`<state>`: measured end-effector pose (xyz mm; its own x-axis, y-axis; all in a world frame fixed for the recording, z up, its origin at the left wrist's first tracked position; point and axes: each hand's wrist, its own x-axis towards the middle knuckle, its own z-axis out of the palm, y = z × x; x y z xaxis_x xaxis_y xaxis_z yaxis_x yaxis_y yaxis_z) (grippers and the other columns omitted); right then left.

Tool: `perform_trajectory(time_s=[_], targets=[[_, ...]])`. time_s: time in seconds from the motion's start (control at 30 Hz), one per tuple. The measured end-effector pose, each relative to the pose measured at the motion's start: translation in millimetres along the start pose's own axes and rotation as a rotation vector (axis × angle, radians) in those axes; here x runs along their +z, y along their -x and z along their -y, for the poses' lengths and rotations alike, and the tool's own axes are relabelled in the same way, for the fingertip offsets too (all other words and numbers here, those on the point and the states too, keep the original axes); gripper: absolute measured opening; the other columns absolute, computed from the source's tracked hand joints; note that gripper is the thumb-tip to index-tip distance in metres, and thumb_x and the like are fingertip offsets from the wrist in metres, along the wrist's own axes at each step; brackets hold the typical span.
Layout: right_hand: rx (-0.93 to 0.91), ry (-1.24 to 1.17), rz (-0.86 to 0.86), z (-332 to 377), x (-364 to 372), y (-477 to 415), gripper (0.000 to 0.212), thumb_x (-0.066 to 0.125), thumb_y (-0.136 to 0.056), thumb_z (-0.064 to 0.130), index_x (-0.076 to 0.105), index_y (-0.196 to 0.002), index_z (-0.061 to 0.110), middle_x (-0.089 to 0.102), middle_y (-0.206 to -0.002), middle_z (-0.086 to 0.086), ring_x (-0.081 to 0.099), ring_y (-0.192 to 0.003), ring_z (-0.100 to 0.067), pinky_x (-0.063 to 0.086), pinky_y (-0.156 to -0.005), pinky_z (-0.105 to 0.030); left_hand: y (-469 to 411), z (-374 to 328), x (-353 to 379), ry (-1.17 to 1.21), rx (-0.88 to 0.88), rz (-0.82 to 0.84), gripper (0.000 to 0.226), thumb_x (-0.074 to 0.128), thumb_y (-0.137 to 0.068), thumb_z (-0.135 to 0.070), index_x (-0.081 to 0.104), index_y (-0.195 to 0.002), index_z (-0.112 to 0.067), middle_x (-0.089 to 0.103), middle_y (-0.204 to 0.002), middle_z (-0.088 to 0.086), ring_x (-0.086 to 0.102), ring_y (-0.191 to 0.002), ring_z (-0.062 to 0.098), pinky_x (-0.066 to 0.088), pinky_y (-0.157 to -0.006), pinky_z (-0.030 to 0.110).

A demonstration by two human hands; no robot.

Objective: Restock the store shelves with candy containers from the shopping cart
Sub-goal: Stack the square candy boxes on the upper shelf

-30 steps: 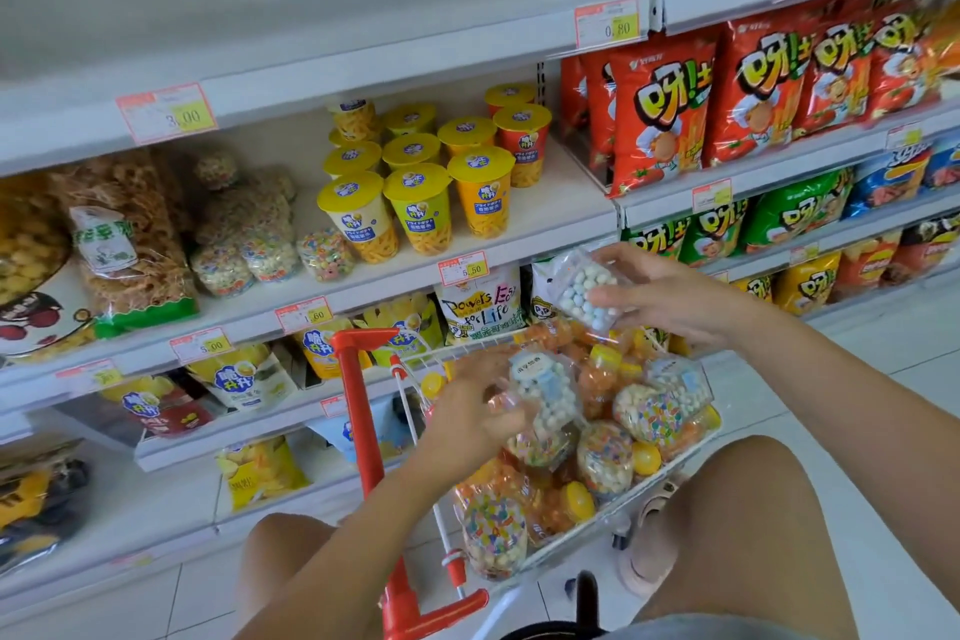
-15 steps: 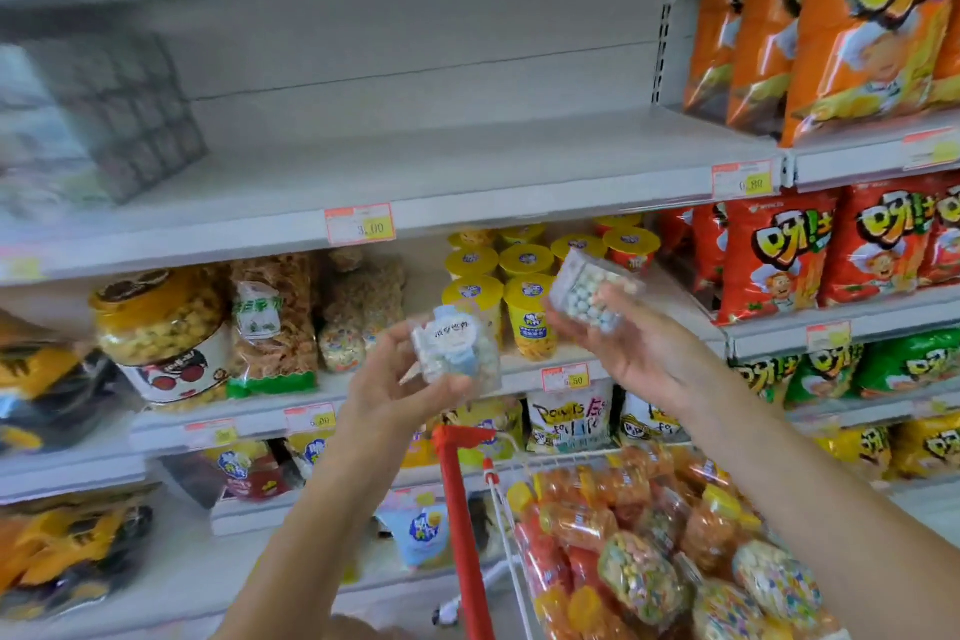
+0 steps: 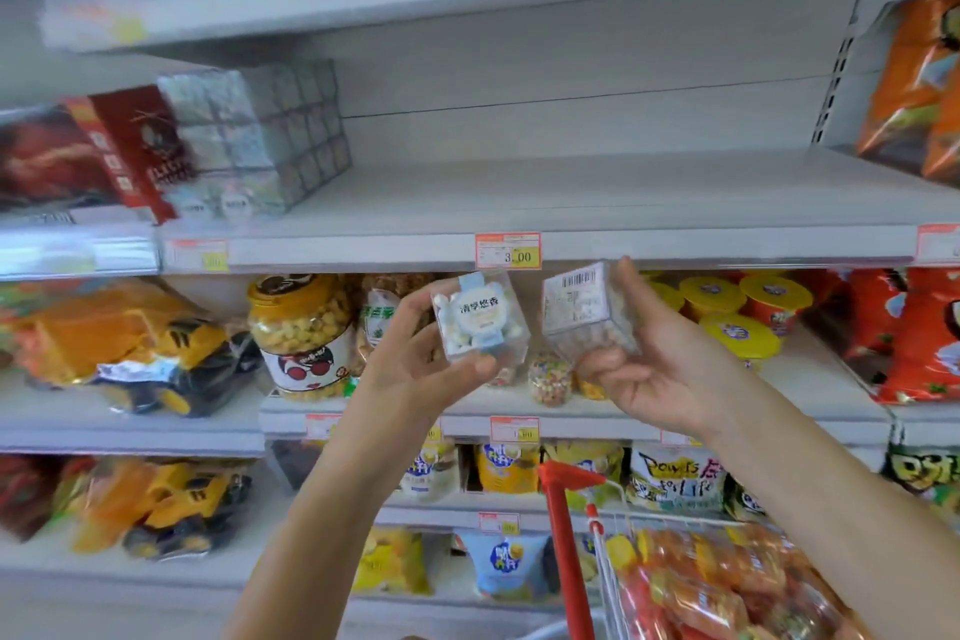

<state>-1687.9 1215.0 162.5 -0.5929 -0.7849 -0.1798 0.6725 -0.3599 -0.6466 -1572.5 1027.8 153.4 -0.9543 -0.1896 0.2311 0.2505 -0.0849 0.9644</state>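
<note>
My left hand (image 3: pixel 415 359) grips a clear cube of white candies (image 3: pixel 480 317) with a round white label facing me. My right hand (image 3: pixel 660 364) holds a second clear candy cube (image 3: pixel 587 309) with its barcode sticker facing me. Both cubes hang side by side just below the front edge of a grey shelf (image 3: pixel 597 195), whose middle and right part is bare. A stack of the same clear cubes (image 3: pixel 260 135) stands at the left of that shelf. The red-handled shopping cart (image 3: pixel 569 551) at the bottom right holds several candy containers (image 3: pixel 717 587).
A big jar of puffed snacks (image 3: pixel 301 335) and yellow-lidded cups (image 3: pixel 737 312) stand on the shelf behind my hands. Red and orange snack bags (image 3: pixel 919 83) fill the right bay. Bagged toy trucks (image 3: pixel 156 353) lie at the left. A price tag (image 3: pixel 508 251) hangs on the shelf edge.
Both hands have lifted their candy cubes from the cart up to just below the bare shelf's edge. The view has tilted upward, so the cart has dropped to the bottom right corner.
</note>
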Motion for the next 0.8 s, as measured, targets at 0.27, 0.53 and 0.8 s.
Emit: perform_trajectory(time_s=[0.27, 0.53, 0.8], targets=[[0.065, -0.137, -0.002, -6.6, 23.5, -10.1, 0.041, 0.047, -0.094, 0.027, 0.056, -0.123, 0.001, 0.057, -0.114, -0.031, 0.067, -0.082, -0.043, 0.060, -0.063, -0.034, -1.4, 7.0, -18.0, 0.018, -0.029, -0.027, 0.070, 0.079, -0.059, -0.018, 0.053, -0.123, -0.025, 0.063, -0.120, 0.013, 0.061, -0.111, 0.034, 0.044, -0.099, 0.049], [-0.151, 0.288, -0.048, -8.7, 21.9, -4.6, 0.044, 0.057, -0.084, 0.038, 0.057, -0.121, 0.014, 0.065, -0.117, -0.016, 0.068, -0.099, -0.030, 0.060, -0.067, -0.035, -4.7, 11.9, -15.6, 0.125, -0.067, -0.018, 0.075, 0.078, -0.057, -0.013, 0.049, -0.126, -0.018, 0.067, -0.114, 0.012, 0.064, -0.107, 0.032, 0.053, -0.092, 0.038], [-0.421, 1.127, 0.040, 4.2, 17.7, 10.5, 0.071, 0.066, -0.073, 0.008, 0.045, -0.124, 0.052, 0.047, -0.130, 0.010, 0.057, -0.106, -0.001, 0.054, -0.089, -0.029, -6.8, 10.4, -10.3, 0.159, -0.087, 0.035, 0.073, 0.074, -0.064, 0.005, 0.047, -0.129, -0.014, 0.064, -0.119, 0.017, 0.064, -0.105, 0.037, 0.054, -0.088, 0.042]])
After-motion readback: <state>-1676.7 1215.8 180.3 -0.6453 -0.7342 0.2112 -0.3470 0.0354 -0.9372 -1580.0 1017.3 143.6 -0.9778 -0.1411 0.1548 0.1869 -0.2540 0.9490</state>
